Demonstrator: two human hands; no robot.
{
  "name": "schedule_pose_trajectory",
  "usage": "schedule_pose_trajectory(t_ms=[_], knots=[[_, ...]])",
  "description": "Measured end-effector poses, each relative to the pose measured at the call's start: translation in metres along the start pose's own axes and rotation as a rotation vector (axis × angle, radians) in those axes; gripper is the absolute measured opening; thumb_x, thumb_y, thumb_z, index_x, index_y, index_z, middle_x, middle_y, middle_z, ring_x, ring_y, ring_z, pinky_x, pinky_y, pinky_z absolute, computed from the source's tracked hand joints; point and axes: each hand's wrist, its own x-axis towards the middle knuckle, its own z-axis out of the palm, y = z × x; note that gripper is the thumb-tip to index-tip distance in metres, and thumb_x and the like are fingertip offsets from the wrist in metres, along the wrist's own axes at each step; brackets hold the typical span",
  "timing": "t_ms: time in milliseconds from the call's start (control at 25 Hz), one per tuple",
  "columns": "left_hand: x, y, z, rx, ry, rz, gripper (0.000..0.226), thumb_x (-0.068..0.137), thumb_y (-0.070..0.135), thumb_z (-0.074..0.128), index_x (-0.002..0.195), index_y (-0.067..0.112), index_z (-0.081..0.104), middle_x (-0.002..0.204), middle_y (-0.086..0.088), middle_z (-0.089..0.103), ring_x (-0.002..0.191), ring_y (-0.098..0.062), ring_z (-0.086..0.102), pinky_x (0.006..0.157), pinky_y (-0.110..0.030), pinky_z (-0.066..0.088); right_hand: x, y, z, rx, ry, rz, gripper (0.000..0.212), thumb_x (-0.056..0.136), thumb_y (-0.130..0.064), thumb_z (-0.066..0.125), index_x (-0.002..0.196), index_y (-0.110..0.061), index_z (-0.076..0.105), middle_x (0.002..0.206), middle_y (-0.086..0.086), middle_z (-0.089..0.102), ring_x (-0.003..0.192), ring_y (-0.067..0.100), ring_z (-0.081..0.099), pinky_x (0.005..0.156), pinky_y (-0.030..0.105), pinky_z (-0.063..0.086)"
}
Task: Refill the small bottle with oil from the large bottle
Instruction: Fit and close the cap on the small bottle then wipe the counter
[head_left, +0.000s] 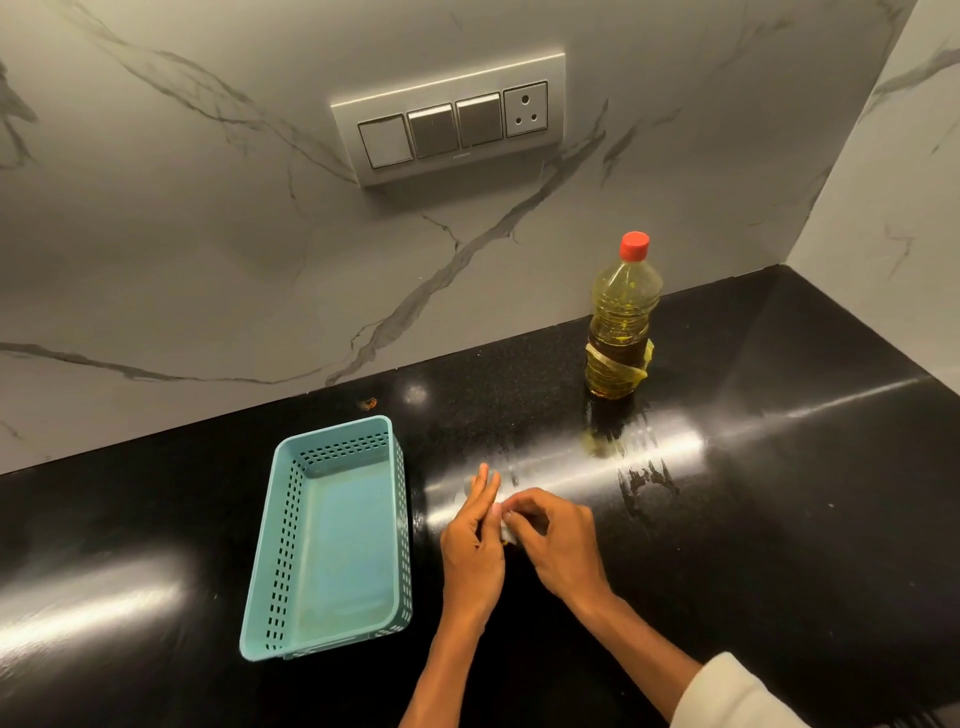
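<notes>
A small white object (506, 530), mostly hidden and not identifiable, is pinched between both hands above the glossy black tabletop (779, 493). The left hand (472, 540) shows extended fingers; the right hand (558, 535) is closed on the object. The large clear plastic oil bottle with red cap (621, 322) stands upright, well beyond the grip. A perforated teal plastic basket (332, 535) lies just left of it.

Warm, fairly dim indoor light falls from above. The polished black countertop (779, 467) throws it back as glare: 1 long bright streak runs right of the teal basket (332, 540) past the hands, and a softer patch lies left of the basket. Wide-angle distortion bows the counter's back edge and tilts the switch panel (449, 119) above the basket. Focus is sharp throughout; shadows are faint.
</notes>
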Motion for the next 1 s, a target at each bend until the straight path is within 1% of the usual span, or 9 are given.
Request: schedule_pose_trajectory(t_ms=[120, 200, 280, 360, 480, 600, 720, 880, 1000], knots=[[0.001, -0.003, -0.002, 0.014, 0.017, 0.004, 0.041, 0.102, 0.013, 0.053, 0.133, 0.039, 0.055, 0.138, 0.040, 0.042, 0.144, -0.005, 0.036, 0.118, -0.039, 0.037, -0.015, 0.008, -0.003, 0.062, 0.038, 0.062, 0.012, 0.088, -0.016, 0.069, 0.098, -0.021, 0.072, 0.087, -0.011, 0.073, 0.082, -0.001, 0.068, 0.071, 0.011, 0.054], [-0.004, -0.005, -0.003, 0.067, 0.173, 0.006, 0.035, 0.097, 0.023, 0.062, 0.127, 0.040, 0.062, 0.137, 0.031, 0.051, 0.134, -0.016, 0.053, 0.111, -0.044, 0.045, -0.017, 0.012, -0.004, 0.151, 0.105, 0.183, 0.017, 0.089, -0.014, 0.067, 0.101, -0.025, 0.073, 0.093, -0.011, 0.073, 0.087, 0.001, 0.069, 0.073, 0.011, 0.054], [-0.011, -0.004, -0.003, 0.108, 0.326, -0.012, 0.029, 0.088, 0.031, 0.073, 0.116, 0.040, 0.068, 0.126, 0.021, 0.063, 0.119, -0.010, 0.063, 0.103, -0.043, 0.052, -0.016, 0.014, -0.003, 0.243, 0.137, 0.289, 0.019, 0.089, -0.015, 0.068, 0.103, -0.027, 0.073, 0.097, -0.013, 0.073, 0.091, 0.001, 0.069, 0.074, 0.012, 0.054], [-0.016, -0.001, 0.000, 0.117, 0.355, -0.001, 0.024, 0.084, 0.034, 0.078, 0.107, 0.037, 0.072, 0.101, 0.027, 0.070, 0.098, 0.003, 0.068, 0.090, -0.035, 0.059, -0.016, 0.011, -0.002, 0.359, 0.126, 0.341, 0.021, 0.084, -0.017, 0.073, 0.103, -0.026, 0.072, 0.097, -0.010, 0.074, 0.089, 0.000, 0.069, 0.071, 0.013, 0.054], [-0.019, 0.009, 0.002, 0.110, 0.334, -0.021, 0.015, 0.089, 0.024, 0.075, 0.103, 0.027, 0.076, 0.077, 0.036, 0.067, 0.082, 0.016, 0.066, 0.075, -0.013, 0.057, -0.016, 0.004, 0.003, 0.319, 0.114, 0.275, 0.018, 0.083, -0.017, 0.075, 0.100, -0.021, 0.073, 0.093, -0.007, 0.074, 0.085, 0.002, 0.070, 0.071, 0.017, 0.057], [-0.018, 0.013, 0.001, 0.115, 0.287, -0.023, 0.016, 0.093, 0.022, 0.070, 0.105, 0.030, 0.077, 0.074, 0.031, 0.068, 0.081, 0.015, 0.066, 0.074, -0.014, 0.056, -0.016, 0.000, 0.007, 0.200, 0.122, 0.154, 0.010, 0.085, -0.019, 0.073, 0.095, -0.020, 0.075, 0.086, -0.009, 0.074, 0.082, 0.000, 0.069, 0.073, 0.016, 0.056], [-0.017, 0.016, -0.003, 0.149, 0.206, -0.009, 0.024, 0.095, 0.021, 0.066, 0.088, 0.042, 0.073, 0.070, 0.038, 0.065, 0.071, 0.011, 0.065, 0.070, -0.016, 0.054, -0.009, 0.002, 0.009, 0.089, 0.116, 0.071, 0.011, 0.084, -0.017, 0.073, 0.094, -0.019, 0.077, 0.088, -0.009, 0.073, 0.080, 0.000, 0.069, 0.070, 0.013, 0.055], [-0.014, 0.017, -0.004, 0.144, 0.191, 0.008, 0.023, 0.095, 0.018, 0.066, 0.111, 0.033, 0.075, 0.075, 0.036, 0.067, 0.080, 0.014, 0.068, 0.073, -0.006, 0.052, 0.019, -0.005, 0.006, -0.023, 0.029, 0.057, 0.012, 0.084, -0.016, 0.072, 0.094, -0.019, 0.079, 0.089, -0.006, 0.074, 0.078, -0.001, 0.067, 0.066, 0.005, 0.050], [-0.014, 0.013, -0.003, 0.119, 0.206, -0.013, 0.025, 0.095, 0.019, 0.067, 0.118, 0.028, 0.072, 0.083, 0.030, 0.068, 0.081, 0.015, 0.067, 0.072, -0.004, 0.051, 0.029, -0.007, 0.002, -0.028, -0.097, 0.071, 0.012, 0.086, -0.018, 0.070, 0.093, -0.023, 0.079, 0.087, -0.008, 0.076, 0.078, -0.002, 0.068, 0.067, 0.007, 0.050]])
